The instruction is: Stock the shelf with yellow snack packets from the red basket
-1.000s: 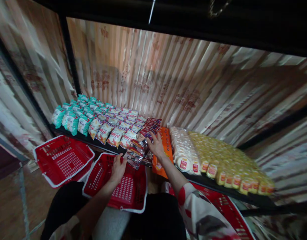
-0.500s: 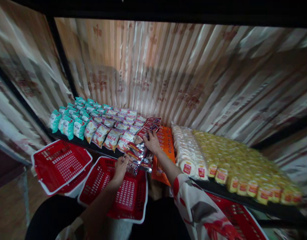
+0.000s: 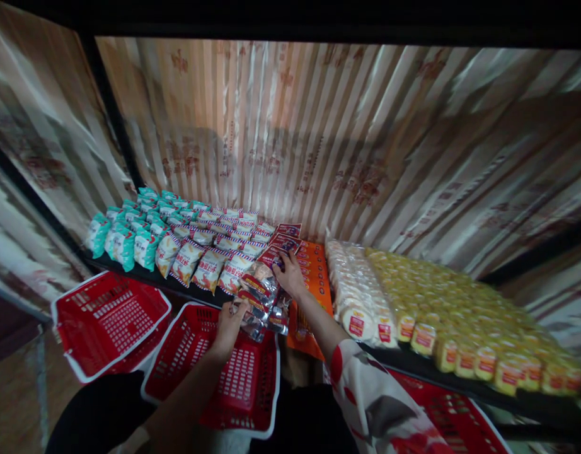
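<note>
In the head view, my left hand [image 3: 230, 329] is closed on the lower end of a shiny red-and-silver food packet [image 3: 253, 305], over the back edge of a red basket [image 3: 239, 378]. My right hand [image 3: 289, 276] lies higher up, its fingers bent over a dark red packet [image 3: 273, 252] in the same overlapping row. That row runs along the shelf between white striped snack bags [image 3: 234, 271] and an orange printed sheet [image 3: 314, 271]. The undersides of the packets and some of my fingertips are hidden.
Teal snack bags [image 3: 121, 243] stand at the shelf's left end. Right of the orange sheet are white wrapped rounds [image 3: 354, 321] and many yellow packs [image 3: 446, 302]. Another red basket [image 3: 115, 315] sits left; a third [image 3: 442, 403] is below right. A black post [image 3: 111, 107] rises at left.
The view has shifted slightly, so the shelf and baskets sit a little lower. Both hands stay at the same packets, with my left fingers slightly nearer the packet's middle.
</note>
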A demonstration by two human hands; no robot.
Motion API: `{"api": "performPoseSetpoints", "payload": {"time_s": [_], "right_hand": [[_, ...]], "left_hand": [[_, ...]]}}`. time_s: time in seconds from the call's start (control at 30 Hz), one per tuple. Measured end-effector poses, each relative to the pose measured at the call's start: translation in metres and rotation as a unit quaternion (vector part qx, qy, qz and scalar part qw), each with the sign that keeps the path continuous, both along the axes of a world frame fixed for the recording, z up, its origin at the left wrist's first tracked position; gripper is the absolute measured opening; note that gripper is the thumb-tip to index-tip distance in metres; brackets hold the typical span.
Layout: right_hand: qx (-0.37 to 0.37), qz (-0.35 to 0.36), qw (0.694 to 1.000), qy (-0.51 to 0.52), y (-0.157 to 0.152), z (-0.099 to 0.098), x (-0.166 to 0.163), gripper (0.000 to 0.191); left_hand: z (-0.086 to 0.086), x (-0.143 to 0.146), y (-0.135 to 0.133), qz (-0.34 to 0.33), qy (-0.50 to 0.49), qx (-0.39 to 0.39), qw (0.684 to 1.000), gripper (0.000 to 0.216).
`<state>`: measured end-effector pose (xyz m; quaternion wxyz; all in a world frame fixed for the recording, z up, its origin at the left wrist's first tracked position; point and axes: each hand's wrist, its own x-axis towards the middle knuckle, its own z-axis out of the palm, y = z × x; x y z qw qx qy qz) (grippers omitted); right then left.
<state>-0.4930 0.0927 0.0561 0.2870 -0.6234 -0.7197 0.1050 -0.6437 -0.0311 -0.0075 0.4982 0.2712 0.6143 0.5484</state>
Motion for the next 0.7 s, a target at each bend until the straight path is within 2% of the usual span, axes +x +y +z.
{"api": "performPoseSetpoints", "payload": {"time_s": [0.2, 0.4, 0.63, 0.7], "right_hand": [[-0.006, 0.002, 1.000, -0.027, 0.000, 0.006, 0.003, 0.049], [-0.030, -0.041, 0.997, -0.053, -0.004, 0.015, -0.001, 0.047], [0.011, -0.008, 0.993, -0.116, 0.013, 0.029, -0.001, 0.038], [0.013, 0.011, 0.991, -0.132, 0.024, 0.034, 0.001, 0.040]], "left_hand": [[0.011, 0.008, -0.004, -0.012, -0.021, 0.015, 1.000, 0.052], [0.021, 0.010, -0.003, -0.024, -0.063, 0.004, 0.998, 0.054], [0.014, 0.013, 0.008, 0.030, -0.046, -0.041, 0.998, 0.065], [0.014, 0.012, 0.009, 0.024, -0.037, -0.030, 0.999, 0.071]]}}
